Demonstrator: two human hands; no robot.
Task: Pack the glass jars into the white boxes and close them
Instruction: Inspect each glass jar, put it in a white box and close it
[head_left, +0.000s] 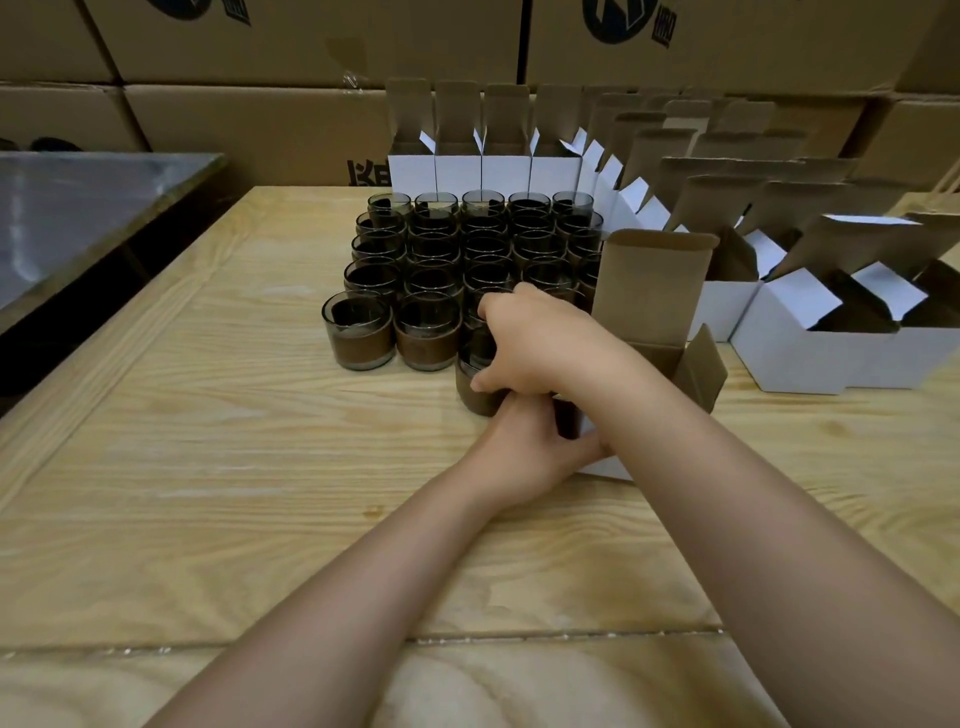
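The left hand (530, 452) is gripping the near corner of the open white box (652, 291). The right hand (540, 338) is curling around one glass jar (479, 396), standing mid-desk (208, 467) just before the jar block (431, 249).

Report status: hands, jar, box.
Right hand grips one jar. Left hand holds the open white box, flaps up. Jar not boxed yet. Remaining jars stand close behind.
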